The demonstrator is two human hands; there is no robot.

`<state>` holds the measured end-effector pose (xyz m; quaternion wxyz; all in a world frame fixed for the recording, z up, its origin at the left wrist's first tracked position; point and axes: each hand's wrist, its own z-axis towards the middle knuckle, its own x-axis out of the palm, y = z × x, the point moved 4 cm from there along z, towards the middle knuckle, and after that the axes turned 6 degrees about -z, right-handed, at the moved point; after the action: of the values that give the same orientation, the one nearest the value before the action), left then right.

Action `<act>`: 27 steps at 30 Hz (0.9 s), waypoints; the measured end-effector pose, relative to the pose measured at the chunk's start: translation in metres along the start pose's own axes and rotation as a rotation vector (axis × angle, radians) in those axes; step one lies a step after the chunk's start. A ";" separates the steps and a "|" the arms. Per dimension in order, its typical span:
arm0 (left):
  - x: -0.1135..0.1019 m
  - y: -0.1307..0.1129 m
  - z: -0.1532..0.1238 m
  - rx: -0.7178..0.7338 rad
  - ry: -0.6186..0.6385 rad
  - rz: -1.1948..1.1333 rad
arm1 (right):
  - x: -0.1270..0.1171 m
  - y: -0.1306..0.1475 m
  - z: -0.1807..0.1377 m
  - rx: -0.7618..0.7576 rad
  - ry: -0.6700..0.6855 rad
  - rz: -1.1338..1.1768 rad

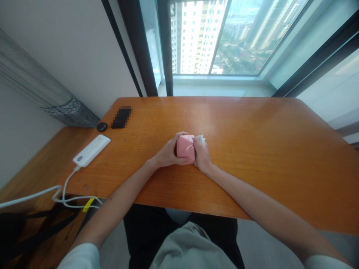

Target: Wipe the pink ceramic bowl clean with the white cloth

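Observation:
A small pink box-like object (185,148) sits at the middle of the orange wooden table (252,149). My left hand (168,153) is wrapped round its left side, fingers curled over the top. My right hand (202,156) is closed against the pink object's right side and pinches a crumpled white tissue (201,139) that sticks up beside the pink object's top corner.
A white power bank (91,150) with a white cable (64,192) lies at the table's left. Behind it are a small black round item (101,126) and a blurred dark phone-sized object (121,117). A large window (218,37) rises beyond the far edge. A black bag strap (33,231) lies lower left.

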<state>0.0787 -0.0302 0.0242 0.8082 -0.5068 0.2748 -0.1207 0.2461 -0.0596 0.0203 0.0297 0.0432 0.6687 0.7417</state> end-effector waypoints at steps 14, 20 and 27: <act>-0.004 -0.005 0.001 0.251 0.017 0.291 | 0.001 0.003 0.006 0.007 -0.028 0.058; -0.002 0.003 -0.001 -0.045 0.043 -0.181 | -0.003 0.015 0.001 -0.358 0.223 -0.291; -0.001 0.000 -0.001 -0.237 0.152 -0.537 | 0.003 0.046 0.008 -0.928 0.649 -0.518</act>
<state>0.0772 -0.0298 0.0242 0.6597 -0.6414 0.2029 -0.3350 0.2450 -0.0563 0.0671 0.0199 -0.3655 0.2402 0.8991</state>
